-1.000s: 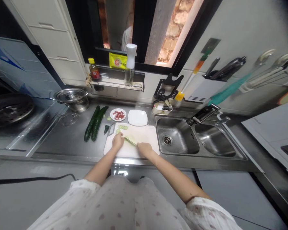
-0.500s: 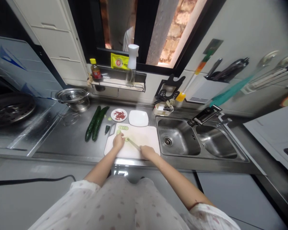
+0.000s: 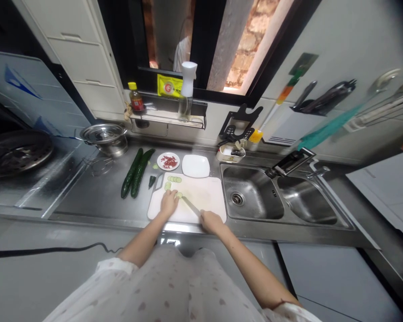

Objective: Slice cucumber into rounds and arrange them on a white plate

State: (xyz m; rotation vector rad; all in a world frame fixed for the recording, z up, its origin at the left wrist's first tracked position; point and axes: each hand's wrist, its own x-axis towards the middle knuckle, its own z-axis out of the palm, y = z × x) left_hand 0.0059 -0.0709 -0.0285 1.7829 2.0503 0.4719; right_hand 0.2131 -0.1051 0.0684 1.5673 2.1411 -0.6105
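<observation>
My right hand (image 3: 212, 221) grips the handle of a knife (image 3: 192, 207), its blade slanting up and left over the white cutting board (image 3: 208, 190). At the blade's tip is a pale green cucumber slice (image 3: 179, 195). Against that slice rest the fingers of my left hand (image 3: 169, 203), drawn together and partly hidden by the hand's back. A row of cucumber slices (image 3: 174, 179) lies near the board's top left, with more slices (image 3: 168, 185) just above my left fingers. Left of the board are a dark cucumber end (image 3: 152, 181) and two whole cucumbers (image 3: 136, 175).
Behind the board stand a small plate of chopped red pieces (image 3: 168, 156) and a white square plate (image 3: 195, 166). A double sink (image 3: 251, 192) adjoins on the right. At the left are a metal pot (image 3: 107, 138), a wire rack (image 3: 99, 165) and a pan (image 3: 20, 152).
The whole view has shifted slightly. My left fingers have moved closer around the slice at the knife tip. The knife stays in my right hand at nearly the same place.
</observation>
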